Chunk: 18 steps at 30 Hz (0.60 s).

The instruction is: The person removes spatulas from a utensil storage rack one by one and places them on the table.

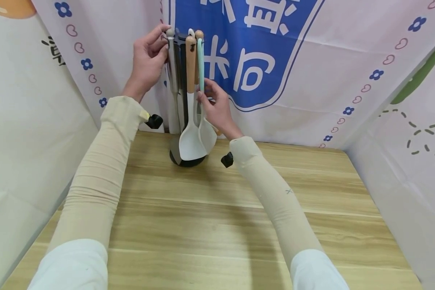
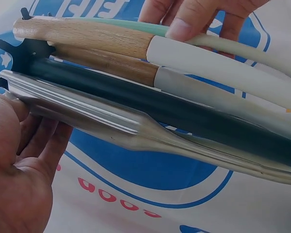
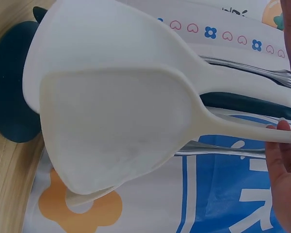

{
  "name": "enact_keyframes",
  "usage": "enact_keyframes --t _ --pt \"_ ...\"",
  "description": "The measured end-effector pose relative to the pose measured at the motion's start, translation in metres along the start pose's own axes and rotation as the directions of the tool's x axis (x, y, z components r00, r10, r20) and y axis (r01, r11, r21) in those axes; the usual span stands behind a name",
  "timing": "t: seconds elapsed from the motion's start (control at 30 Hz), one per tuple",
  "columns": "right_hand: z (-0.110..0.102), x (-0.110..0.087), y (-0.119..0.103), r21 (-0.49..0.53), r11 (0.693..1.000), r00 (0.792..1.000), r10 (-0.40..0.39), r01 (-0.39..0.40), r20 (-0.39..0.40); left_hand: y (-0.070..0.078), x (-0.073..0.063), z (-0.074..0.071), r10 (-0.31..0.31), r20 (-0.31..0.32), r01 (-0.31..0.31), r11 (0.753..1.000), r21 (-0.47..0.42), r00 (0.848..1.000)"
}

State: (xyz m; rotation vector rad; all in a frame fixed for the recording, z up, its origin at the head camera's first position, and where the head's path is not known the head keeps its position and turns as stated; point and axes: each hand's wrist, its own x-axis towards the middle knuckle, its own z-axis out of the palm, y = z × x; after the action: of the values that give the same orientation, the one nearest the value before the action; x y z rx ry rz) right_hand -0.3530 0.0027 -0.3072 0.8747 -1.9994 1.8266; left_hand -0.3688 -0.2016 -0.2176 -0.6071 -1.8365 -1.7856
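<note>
The wooden tabletop (image 1: pixel 188 225) lies nearest, crossed by the left sleeve (image 1: pixel 98 177) and right sleeve (image 1: pixel 275 193). Toward its far edge stands the utensil rack, its round dark base (image 1: pixel 188 163) flat on the wood. Two pale turners hang at its front, heads down: the wooden-handled turner (image 1: pixel 193 143) and the green-handled turner (image 1: pixel 207 135). Top-hung storage presumably keeps the broad heads low and the handles within reach.

The right hand (image 1: pixel 219 106) pinches the green-handled turner at its neck, thumb opposing fingers; this narrow grip below the handle likely steadies the head. Farther up, the left hand (image 1: pixel 147 60) holds the steel utensil (image 1: pixel 173 68) by the top of its handle, near the hook, probably for control at the hanging point.

The left wrist view exposes the dark column (image 2: pixel 102 85) and a hook prong at the steel handle's end; whether the handle bears on it cannot be told. The right wrist view shows the turner heads overlapping face to back. Only the head view gives the full layout, with the printed cloth (image 1: pixel 235 44) behind
</note>
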Motion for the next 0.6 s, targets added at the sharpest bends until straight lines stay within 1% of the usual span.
enact_keyframes --t 0.17,0.3,0.43,0.6 --pt "-0.004 -0.006 -0.02 0.012 1.0 1.0 -0.003 0.003 0.003 -0.001 -0.001 0.001 0.005 0.007 -0.005 1.0 -0.018 1.0" --pt "-0.005 -0.006 -0.023 0.005 1.0 1.0 -0.011 0.011 -0.009 0.0 -0.001 0.0 0.007 0.012 -0.007 1.0 -0.007 1.0" --pt "-0.007 -0.005 -0.02 -0.001 1.0 1.0 -0.024 0.024 -0.013 0.001 -0.001 0.0 0.004 0.017 -0.004 1.0 -0.011 1.0" --pt "-0.01 0.0 -0.004 0.01 0.999 0.999 -0.031 0.031 -0.014 0.002 -0.001 0.0 -0.004 0.022 0.005 1.0 -0.009 1.0"
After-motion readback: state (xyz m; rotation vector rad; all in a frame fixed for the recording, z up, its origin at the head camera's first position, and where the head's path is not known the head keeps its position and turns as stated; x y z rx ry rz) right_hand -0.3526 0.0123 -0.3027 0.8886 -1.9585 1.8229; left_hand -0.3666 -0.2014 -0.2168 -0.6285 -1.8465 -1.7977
